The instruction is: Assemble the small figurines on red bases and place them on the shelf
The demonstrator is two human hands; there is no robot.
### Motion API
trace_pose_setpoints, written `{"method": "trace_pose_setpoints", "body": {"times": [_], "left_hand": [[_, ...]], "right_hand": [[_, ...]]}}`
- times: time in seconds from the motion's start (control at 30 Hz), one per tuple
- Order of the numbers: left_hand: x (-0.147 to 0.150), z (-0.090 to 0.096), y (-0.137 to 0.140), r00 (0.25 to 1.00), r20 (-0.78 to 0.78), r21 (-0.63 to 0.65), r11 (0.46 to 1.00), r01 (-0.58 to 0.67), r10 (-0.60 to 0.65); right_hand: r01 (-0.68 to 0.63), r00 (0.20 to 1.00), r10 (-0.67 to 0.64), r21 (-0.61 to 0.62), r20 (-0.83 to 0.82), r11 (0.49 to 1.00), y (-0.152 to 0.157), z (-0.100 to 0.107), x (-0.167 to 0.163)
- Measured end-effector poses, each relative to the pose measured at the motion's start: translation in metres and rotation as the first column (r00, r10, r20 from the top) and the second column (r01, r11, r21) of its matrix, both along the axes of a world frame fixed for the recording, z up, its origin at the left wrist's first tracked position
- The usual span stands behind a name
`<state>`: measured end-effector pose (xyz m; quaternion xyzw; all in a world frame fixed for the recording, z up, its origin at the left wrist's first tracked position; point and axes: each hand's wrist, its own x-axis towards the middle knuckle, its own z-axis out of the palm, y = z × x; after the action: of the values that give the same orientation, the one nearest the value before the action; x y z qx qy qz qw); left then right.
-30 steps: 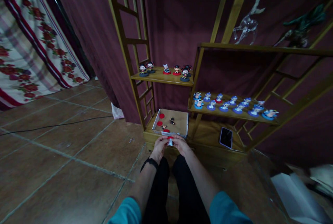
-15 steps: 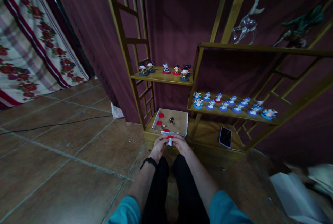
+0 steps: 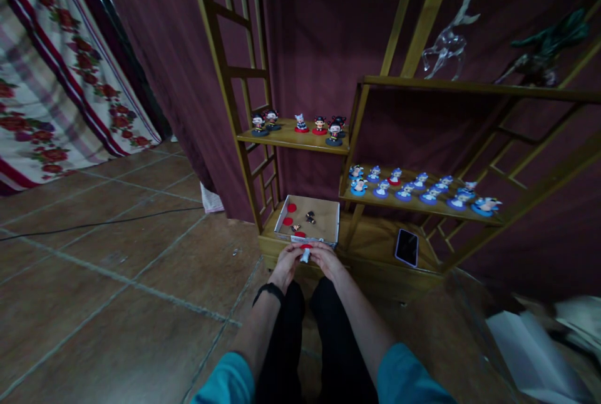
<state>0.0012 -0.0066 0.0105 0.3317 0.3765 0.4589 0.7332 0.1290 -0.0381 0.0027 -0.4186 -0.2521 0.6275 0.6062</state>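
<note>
Between my two hands is a small white figurine [image 3: 305, 256] with a red round base [image 3: 306, 246] at its far end. My left hand [image 3: 287, 264] pinches it from the left, and my right hand [image 3: 325, 258] grips it from the right. Just beyond my fingers sits a shallow cardboard box [image 3: 323, 216]. Inside it lie several red discs [image 3: 288, 221], a small dark figurine [image 3: 310, 217] and another small figurine [image 3: 295, 228] on its side. Fine detail of the held piece is too small to make out.
A wooden shelf unit [image 3: 300, 140] holds dark-haired figurines [image 3: 334, 133] on the left shelf and blue-and-white figurines [image 3: 404, 191] on the right one. A phone [image 3: 406, 247] lies on the bottom board. Higher up stand a clear deer ornament [image 3: 448, 44] and a green statue [image 3: 547, 47]. A cable [image 3: 103, 223] crosses the floor.
Almost nothing differs. Both hands stay on the white figurine, which has tilted or shifted very slightly; the view has drifted a little.
</note>
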Motion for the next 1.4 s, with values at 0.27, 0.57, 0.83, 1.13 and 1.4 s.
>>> {"method": "trace_pose_setpoints", "body": {"times": [0.27, 0.57, 0.83, 1.13, 1.4], "left_hand": [[0.0, 0.0, 0.0, 1.0, 0.025, -0.032, 0.999, 0.011, -0.01], [0.0, 0.001, -0.001, 1.0, 0.02, -0.116, 0.993, -0.014, 0.017], [0.001, 0.0, 0.002, 0.998, 0.056, -0.145, 0.989, 0.013, -0.005], [-0.001, 0.002, 0.001, 0.994, 0.108, -0.122, 0.992, 0.041, -0.028], [-0.002, 0.004, -0.003, 0.989, 0.137, -0.082, 0.994, 0.069, -0.058]], "right_hand": [[-0.005, 0.999, 0.006, -0.037, 0.04, 0.999, 0.0, 0.002, 0.0], [-0.021, 0.999, 0.024, -0.069, 0.043, 0.997, 0.002, -0.005, 0.001], [0.018, 1.0, -0.019, -0.056, -0.014, 0.998, 0.006, -0.008, 0.0], [0.055, 0.997, -0.058, -0.05, -0.057, 0.997, 0.002, 0.001, -0.002], [0.061, 0.995, -0.062, -0.017, -0.077, 0.998, -0.002, 0.005, -0.002]]}}
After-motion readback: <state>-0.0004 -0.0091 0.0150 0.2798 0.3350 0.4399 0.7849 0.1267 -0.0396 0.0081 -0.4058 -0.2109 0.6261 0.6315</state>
